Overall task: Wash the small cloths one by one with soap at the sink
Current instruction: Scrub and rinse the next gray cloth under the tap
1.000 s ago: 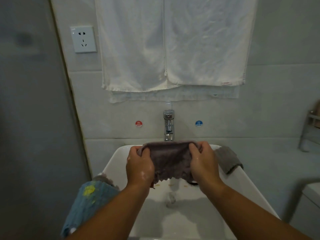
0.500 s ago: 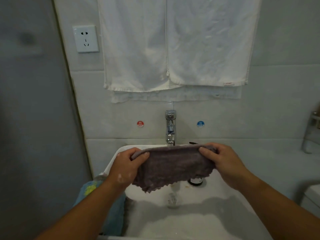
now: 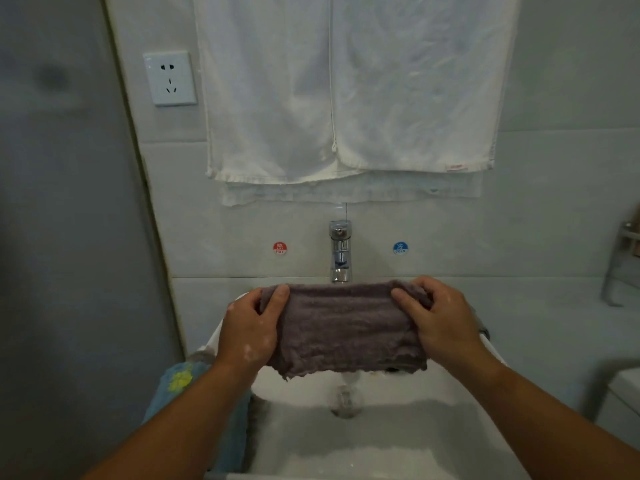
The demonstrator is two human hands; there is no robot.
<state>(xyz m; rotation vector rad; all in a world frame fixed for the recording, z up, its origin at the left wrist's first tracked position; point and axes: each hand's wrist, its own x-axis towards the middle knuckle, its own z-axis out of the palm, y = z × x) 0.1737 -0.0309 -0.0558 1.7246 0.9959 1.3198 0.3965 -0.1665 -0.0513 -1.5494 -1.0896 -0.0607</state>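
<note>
A wet brownish-purple small cloth (image 3: 341, 327) is stretched flat above the white sink (image 3: 398, 441), just below the chrome tap (image 3: 340, 252). My left hand (image 3: 251, 329) pinches its left end and my right hand (image 3: 441, 322) pinches its right end, thumbs on top. The cloth's lower edge hangs loose over the drain (image 3: 346, 398). A blue cloth with a yellow patch (image 3: 194, 403) lies draped over the sink's left rim, partly hidden by my left forearm.
White towels (image 3: 346, 91) hang on the tiled wall above the tap. A wall socket (image 3: 170, 78) sits at upper left, beside a grey door or panel (image 3: 62, 237). Hot and cold stickers flank the tap. A metal rack (image 3: 623, 265) stands at far right.
My hands drew apart and spread the bunched cloth out wide, holding it level under the tap. The grey cloth on the right rim went out of sight.
</note>
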